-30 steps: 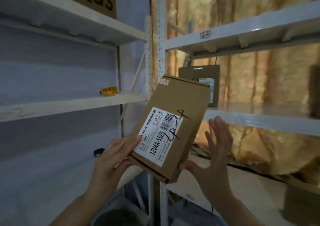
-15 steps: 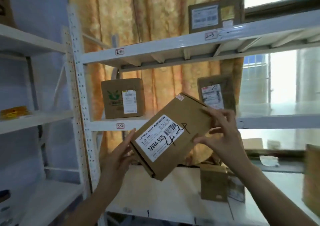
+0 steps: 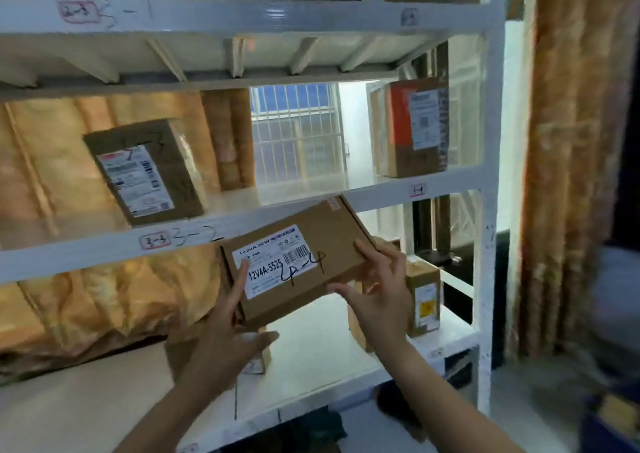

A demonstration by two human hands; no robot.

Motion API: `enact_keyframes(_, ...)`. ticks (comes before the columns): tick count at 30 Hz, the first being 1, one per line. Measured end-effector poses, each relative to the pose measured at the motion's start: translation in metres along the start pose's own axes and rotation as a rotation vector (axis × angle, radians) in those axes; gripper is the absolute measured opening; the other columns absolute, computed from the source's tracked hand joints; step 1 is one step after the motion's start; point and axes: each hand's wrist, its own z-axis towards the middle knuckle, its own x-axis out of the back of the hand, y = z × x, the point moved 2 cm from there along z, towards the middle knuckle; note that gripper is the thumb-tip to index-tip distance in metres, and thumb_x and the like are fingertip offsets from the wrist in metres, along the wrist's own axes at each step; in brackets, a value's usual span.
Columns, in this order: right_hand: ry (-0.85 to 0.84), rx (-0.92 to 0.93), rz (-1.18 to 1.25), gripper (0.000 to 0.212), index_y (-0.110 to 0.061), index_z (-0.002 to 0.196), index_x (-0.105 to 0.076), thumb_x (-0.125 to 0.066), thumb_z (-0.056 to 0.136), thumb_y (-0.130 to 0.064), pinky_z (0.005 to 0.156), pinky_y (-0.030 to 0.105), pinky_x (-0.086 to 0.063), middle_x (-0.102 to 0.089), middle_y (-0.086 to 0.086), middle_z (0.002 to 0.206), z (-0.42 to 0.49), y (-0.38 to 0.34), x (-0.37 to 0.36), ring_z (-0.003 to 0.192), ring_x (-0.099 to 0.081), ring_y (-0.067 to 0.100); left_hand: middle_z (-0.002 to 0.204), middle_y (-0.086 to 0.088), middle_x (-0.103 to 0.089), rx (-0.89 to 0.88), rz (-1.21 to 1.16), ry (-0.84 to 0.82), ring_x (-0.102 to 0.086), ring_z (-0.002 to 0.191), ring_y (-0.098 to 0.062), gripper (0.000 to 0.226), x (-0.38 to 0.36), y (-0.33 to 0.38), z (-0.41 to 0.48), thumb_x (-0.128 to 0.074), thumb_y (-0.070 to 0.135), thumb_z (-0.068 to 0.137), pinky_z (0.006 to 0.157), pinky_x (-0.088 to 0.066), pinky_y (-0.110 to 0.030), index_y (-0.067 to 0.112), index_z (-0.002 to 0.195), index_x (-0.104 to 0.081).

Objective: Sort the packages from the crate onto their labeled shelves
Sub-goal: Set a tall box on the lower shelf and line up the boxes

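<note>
Cardboard box (image 3: 325, 234), flat, brown, marked 4-4; right grip (image 3: 377, 293) pinches its edge, left grip (image 3: 225, 324) spread, propping the other. White shelf tag (image 3: 418, 190) above reads 3-4; likely go lower.

My left grip (image 3: 221, 334) shows me its back, fingers (image 3: 242, 274) straight and flat on the face of the box (image 3: 325, 237), thumb spread beneath its lower edge. My right grip (image 3: 381, 296) pinches the box's right end, fingers above, thumb below. Both bare forearms reach upward.
</note>
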Motion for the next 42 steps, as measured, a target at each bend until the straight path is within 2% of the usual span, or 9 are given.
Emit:
enact_keyframes(6, -0.032, -0.119, -0.039, 0.053, -0.045, 0.118, -0.056, -0.079, 0.071, -0.04, 0.069, 0.024, -0.055, -0.048, -0.015, 0.111, -0.009, 0.088, 0.053, 0.089, -0.059, 0.001, 0.15, 0.011, -0.029, 0.009, 0.075, 0.027, -0.043, 0.126, -0.006, 0.105, -0.081, -0.034, 0.034, -0.071, -0.009, 0.073, 0.103, -0.037, -0.041, 0.072, 0.123, -0.026)
enact_keyframes(14, -0.232, -0.424, 0.037, 0.1, -0.058, 0.141, -0.012, -0.079, 0.074, -0.026, 0.085, 0.025, -0.055, -0.045, -0.008, 0.129, -0.059, 0.159, 0.026, 0.106, -0.058, 0.005, 0.155, 0.016, -0.008, -0.002, 0.418, -0.071, -0.037, 0.13, -0.01, 0.111, -0.106, -0.081, 0.053, -0.065, -0.01, 0.079, 0.1, -0.026, -0.042, 0.072, 0.128, -0.009)
enact_keyframes(19, -0.394, -0.575, 0.046, 0.103, -0.054, 0.142, -0.001, -0.076, 0.079, -0.025, 0.074, 0.024, -0.055, -0.048, -0.008, 0.125, -0.086, 0.184, -0.014, 0.087, -0.061, 0.007, 0.154, 0.015, -0.007, -0.015, 0.524, -0.189, -0.038, 0.126, -0.008, 0.089, -0.089, -0.11, 0.079, -0.054, -0.014, 0.085, 0.099, -0.018, -0.007, 0.053, 0.137, -0.027)
enact_keyframes(22, -0.46, -0.658, 0.062, 0.11, -0.055, 0.142, 0.008, -0.077, 0.078, -0.025, 0.074, 0.022, -0.055, -0.059, -0.012, 0.115, -0.093, 0.196, -0.041, 0.087, -0.063, 0.006, 0.151, 0.01, -0.028, 0.093, 0.457, -0.222, -0.036, 0.133, -0.013, 0.076, -0.076, -0.129, 0.098, -0.05, -0.001, 0.092, 0.11, -0.033, -0.024, 0.065, 0.127, -0.035)
enact_keyframes(27, -0.557, -0.698, -0.008, 0.105, -0.047, 0.145, 0.008, -0.072, 0.082, -0.024, 0.075, 0.023, -0.053, -0.061, -0.01, 0.096, -0.096, 0.212, -0.077, 0.08, -0.062, 0.007, 0.116, 0.021, -0.044, -0.005, 0.496, -0.386, -0.045, 0.101, 0.004, 0.042, -0.077, -0.134, 0.13, -0.053, 0.022, 0.093, 0.077, -0.034, 0.004, 0.022, 0.134, -0.045)
enact_keyframes(33, -0.703, -0.803, -0.06, 0.11, -0.042, 0.142, 0.02, -0.07, 0.083, -0.024, 0.081, 0.026, -0.055, -0.064, -0.003, 0.112, -0.113, 0.237, -0.116, 0.083, -0.064, 0.007, 0.12, 0.004, -0.062, -0.2, 0.669, -0.5, -0.061, 0.109, -0.016, 0.063, -0.083, -0.172, 0.174, -0.063, 0.065, 0.073, 0.092, -0.051, -0.04, 0.053, 0.131, -0.042)
enact_keyframes(36, -0.735, -0.879, -0.052, 0.113, -0.04, 0.138, 0.025, -0.072, 0.082, -0.024, 0.077, 0.019, -0.054, -0.058, 0.0, 0.127, -0.117, 0.243, -0.129, 0.088, -0.064, 0.01, 0.149, 0.009, -0.031, -0.176, 0.802, -0.609, -0.047, 0.126, -0.02, 0.052, -0.098, -0.177, 0.194, -0.042, 0.025, 0.097, 0.092, -0.051, -0.037, 0.048, 0.141, -0.027)
enact_keyframes(38, -0.756, -0.909, -0.012, 0.114, -0.041, 0.134, 0.027, -0.072, 0.082, -0.019, 0.074, 0.019, -0.055, -0.055, 0.005, 0.133, -0.119, 0.249, -0.134, 0.085, -0.066, 0.013, 0.156, 0.011, -0.009, -0.198, 0.906, -0.621, -0.046, 0.127, -0.028, 0.08, -0.104, -0.186, 0.205, -0.044, 0.001, 0.095, 0.082, -0.056, -0.042, 0.059, 0.139, -0.01)
enact_keyframes(42, -0.785, -0.998, 0.01, 0.116, -0.037, 0.141, 0.02, -0.074, 0.079, -0.012, 0.072, 0.021, -0.056, -0.052, 0.01, 0.134, -0.12, 0.269, -0.136, 0.08, -0.066, 0.013, 0.158, 0.01, 0.003, -0.351, 1.084, -0.704, -0.042, 0.129, -0.037, 0.094, -0.123, -0.205, 0.218, -0.047, -0.003, 0.092, 0.079, -0.055, -0.054, 0.064, 0.135, 0.002)
